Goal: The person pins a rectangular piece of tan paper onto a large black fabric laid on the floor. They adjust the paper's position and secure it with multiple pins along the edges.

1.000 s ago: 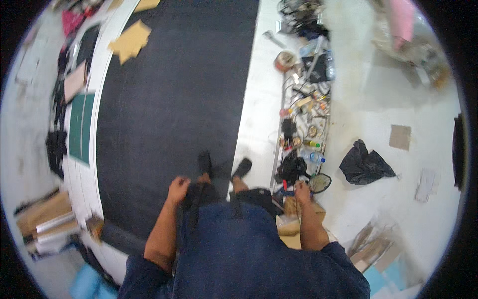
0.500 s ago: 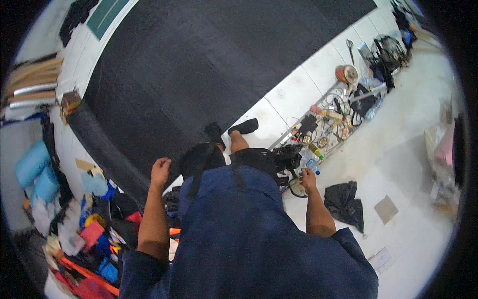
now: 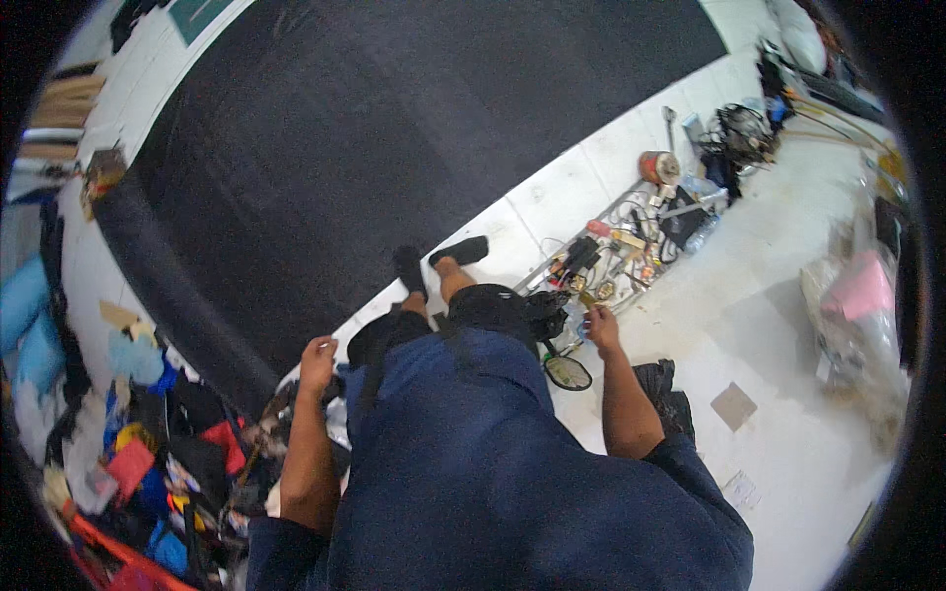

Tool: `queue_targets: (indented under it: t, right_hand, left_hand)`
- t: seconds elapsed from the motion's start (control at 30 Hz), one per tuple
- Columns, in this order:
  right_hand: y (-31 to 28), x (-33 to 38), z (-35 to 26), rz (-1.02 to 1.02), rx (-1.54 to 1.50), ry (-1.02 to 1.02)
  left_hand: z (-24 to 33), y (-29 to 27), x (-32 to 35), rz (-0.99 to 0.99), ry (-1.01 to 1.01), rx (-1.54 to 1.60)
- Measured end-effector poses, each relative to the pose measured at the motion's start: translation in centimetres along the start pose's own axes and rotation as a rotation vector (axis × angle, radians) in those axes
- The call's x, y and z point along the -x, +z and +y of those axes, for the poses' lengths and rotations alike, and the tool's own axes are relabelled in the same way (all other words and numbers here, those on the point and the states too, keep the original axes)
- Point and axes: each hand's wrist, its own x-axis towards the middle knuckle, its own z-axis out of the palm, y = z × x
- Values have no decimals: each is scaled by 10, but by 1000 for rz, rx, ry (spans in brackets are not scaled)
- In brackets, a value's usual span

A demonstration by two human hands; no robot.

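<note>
**Standing at the edge of the black mat, right hand over the tool clutter**

The person stands on the white tiled floor point(image 3: 788, 295) beside a large black mat point(image 3: 394, 128), whose rolled end point(image 3: 177, 305) lies along its near-left edge. Both feet, in black sandals point(image 3: 458, 251), are at the mat's near edge, one on the mat and one on the tiles.

The left hand point(image 3: 317, 357) hangs at the left side with its fingers curled loosely inward; it seems to hold nothing, though the view is too small to be sure. It is near the end of the rolled mat and above a heap of coloured bags and cloth point(image 3: 168, 463) on the floor.

The right hand point(image 3: 598, 323) is held out to the right, fingers partly closed, seemingly around a small yellowish object point(image 3: 587, 299) that is too small to identify. Just beyond it a line of tools and small parts point(image 3: 621, 251) runs along the floor, with a reddish spool point(image 3: 658, 167) at its far end. A round dark-framed mirror point(image 3: 568, 372) lies just beside the right forearm, and a black plastic bag point(image 3: 675, 389) sits behind the right elbow.
</note>
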Motion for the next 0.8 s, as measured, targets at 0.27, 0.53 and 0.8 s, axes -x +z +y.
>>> queue_targets:
  t: [0.27, 0.53, 0.8]
  right_hand:
    - [64, 50, 13, 306, 153, -421]
    - [88, 37, -38, 376, 134, -460]
    - [174, -132, -28, 136, 41, -439]
  left_hand:
    - [46, -35, -32, 7, 45, -34]
    - [24, 5, -51, -84, 202, -246]
    - [16, 181, -42, -209, 234, -620]
